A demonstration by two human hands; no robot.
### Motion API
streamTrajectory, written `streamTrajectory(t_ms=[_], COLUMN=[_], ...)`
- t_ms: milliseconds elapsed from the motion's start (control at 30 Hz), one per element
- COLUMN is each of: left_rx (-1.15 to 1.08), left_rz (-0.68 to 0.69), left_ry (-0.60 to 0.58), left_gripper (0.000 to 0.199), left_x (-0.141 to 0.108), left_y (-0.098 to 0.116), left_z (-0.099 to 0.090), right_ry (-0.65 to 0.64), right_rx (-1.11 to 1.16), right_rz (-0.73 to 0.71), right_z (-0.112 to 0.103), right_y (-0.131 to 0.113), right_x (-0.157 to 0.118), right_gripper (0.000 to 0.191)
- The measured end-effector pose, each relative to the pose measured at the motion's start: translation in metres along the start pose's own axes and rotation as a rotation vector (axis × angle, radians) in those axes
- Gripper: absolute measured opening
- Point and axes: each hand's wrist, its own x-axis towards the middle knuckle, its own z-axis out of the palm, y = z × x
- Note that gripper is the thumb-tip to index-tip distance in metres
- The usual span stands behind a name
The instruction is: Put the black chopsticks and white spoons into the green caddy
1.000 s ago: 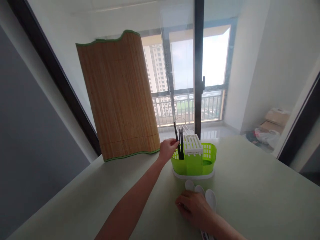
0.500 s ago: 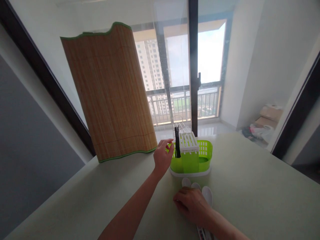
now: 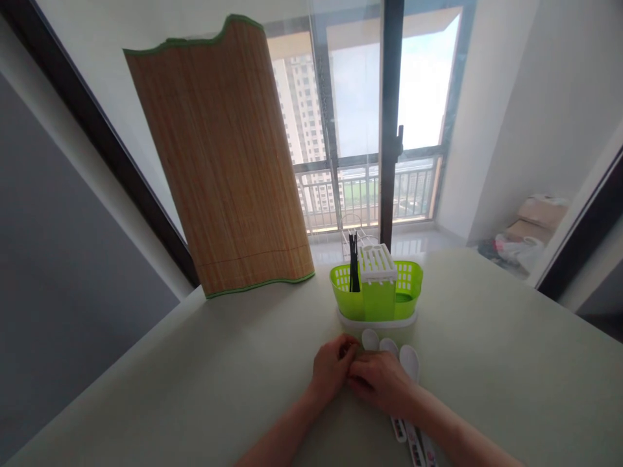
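My right hand [image 3: 382, 383] lies curled over the white spoons [image 3: 409, 363] on the bench [image 3: 487, 363], pinning them, my left hand [image 3: 332, 366] pinches at them alongside, just short of the green caddy [image 3: 377, 299] holding black chopsticks [image 3: 354, 272] upright.

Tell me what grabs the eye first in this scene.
The tall bamboo mat standing on edge at the table's back left dominates, curved against the window. Right of it sits a bright green cutlery caddy with black chopsticks upright in its left compartment. Nearest the camera, the left hand and right hand meet over the white spoons lying on the pale table.
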Motion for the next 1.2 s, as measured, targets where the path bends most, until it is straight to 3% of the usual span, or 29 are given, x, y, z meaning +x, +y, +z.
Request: streamTrajectory(t_ms=[233, 433, 767, 933, 1067, 1200], left_rx=[0.166, 0.296, 0.299, 0.19, 0.087, 0.137], left_rz=[-0.084, -0.137, -0.076, -0.029, 0.064, 0.125], left_ry=[0.006, -0.009, 0.0, 0.089, 0.23, 0.32], left_gripper=[0.028, 0.038, 0.026, 0.031, 0.033, 0.032], left_x=[0.003, 0.024, 0.039, 0.04, 0.04, 0.037], left_y=[0.01, 0.014, 0.01, 0.015, 0.032, 0.049], left_z=[0.0, 0.008, 0.017, 0.002, -0.02, -0.041], right_ry=[-0.002, -0.017, -0.005, 0.036, 0.081, 0.073], right_rx=[-0.008, -0.032, -0.062, -0.078, -0.078, -0.07], right_rz=[0.022, 0.019, 0.0, -0.014, -0.051, -0.083], right_z=[0.0, 0.001, 0.005, -0.001, -0.007, -0.007], right_y=[0.004, 0.0, 0.001, -0.003, -0.008, -0.011], right_x=[-0.001, 0.0, -0.002, -0.001, 0.0, -0.001], right_gripper=[0.012, 0.012, 0.011, 0.015, 0.019, 0.02])
